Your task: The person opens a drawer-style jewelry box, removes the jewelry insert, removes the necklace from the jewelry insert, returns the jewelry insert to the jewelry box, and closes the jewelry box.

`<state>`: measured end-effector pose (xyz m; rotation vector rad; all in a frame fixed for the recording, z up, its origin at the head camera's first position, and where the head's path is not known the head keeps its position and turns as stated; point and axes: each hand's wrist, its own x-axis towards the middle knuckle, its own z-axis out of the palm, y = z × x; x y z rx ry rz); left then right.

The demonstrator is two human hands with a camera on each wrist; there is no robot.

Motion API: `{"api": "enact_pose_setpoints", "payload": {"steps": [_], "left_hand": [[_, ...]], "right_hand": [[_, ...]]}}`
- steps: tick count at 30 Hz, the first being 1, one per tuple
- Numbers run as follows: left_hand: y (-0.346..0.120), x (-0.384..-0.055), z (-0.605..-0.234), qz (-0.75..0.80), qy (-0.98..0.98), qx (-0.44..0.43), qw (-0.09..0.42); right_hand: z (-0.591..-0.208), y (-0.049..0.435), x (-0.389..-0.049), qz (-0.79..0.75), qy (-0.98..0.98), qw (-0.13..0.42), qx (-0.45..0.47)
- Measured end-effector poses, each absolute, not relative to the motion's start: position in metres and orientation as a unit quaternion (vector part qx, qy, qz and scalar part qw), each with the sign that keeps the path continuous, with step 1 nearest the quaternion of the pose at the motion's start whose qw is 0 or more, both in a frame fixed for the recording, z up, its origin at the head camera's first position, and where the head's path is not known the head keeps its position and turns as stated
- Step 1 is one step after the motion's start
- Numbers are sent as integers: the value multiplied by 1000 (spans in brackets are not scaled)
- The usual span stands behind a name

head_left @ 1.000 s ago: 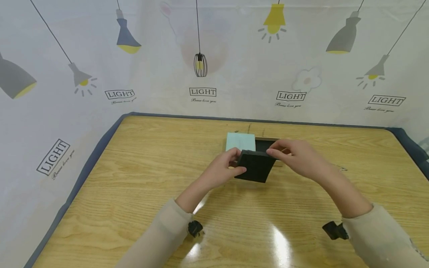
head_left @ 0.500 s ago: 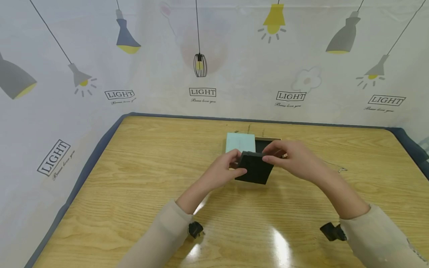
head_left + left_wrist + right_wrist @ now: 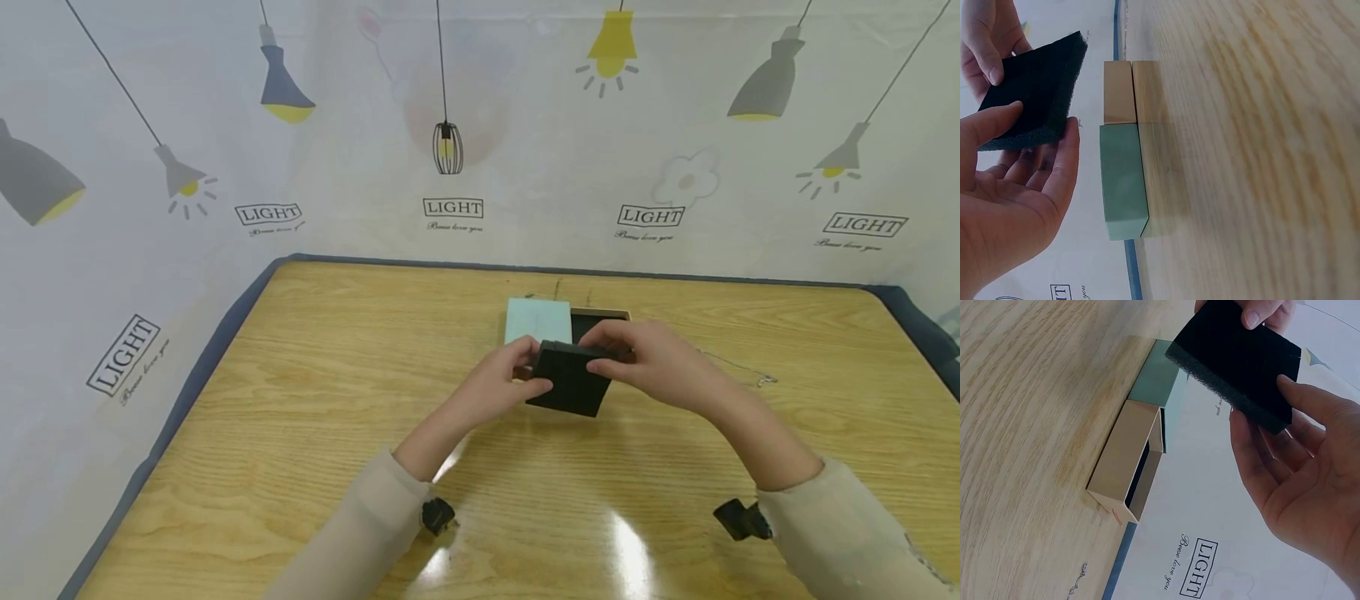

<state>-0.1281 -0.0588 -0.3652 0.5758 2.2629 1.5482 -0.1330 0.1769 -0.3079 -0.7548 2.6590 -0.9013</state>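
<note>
Both hands hold a black square foam pad (image 3: 568,385) tilted above the table, in front of a box. My left hand (image 3: 491,382) pinches its left side, thumb on the near face and fingers behind. At the upper right edge, my right hand (image 3: 663,365) pinches the pad between thumb and fingers. The right wrist view shows the pad's thick, fuzzy edge. Behind the hands, the mint-green box sleeve (image 3: 537,320) lies on the table. From its right end a tan drawer (image 3: 1124,447) with a dark inside sticks out, partly hidden by my right hand in the head view.
A thin silvery chain (image 3: 765,380) lies on the wooden table (image 3: 315,400), right of the box and partly behind the right forearm. A white curtain (image 3: 540,167) printed with lamps stands behind the table. Small black devices (image 3: 437,516) sit at both wrists.
My right hand has shifted a little left and down along the pad's top edge, its thumb now on the near face. The left hand has barely moved. More of the chain shows.
</note>
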Motion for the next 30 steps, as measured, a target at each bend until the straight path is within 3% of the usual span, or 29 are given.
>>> {"api": "enact_pose_setpoints", "payload": {"steps": [30], "left_hand": [[-60,-129,-366,569,776,185,199]], "right_hand": [[-298,193,-136,-308,917,86,-239]]}}
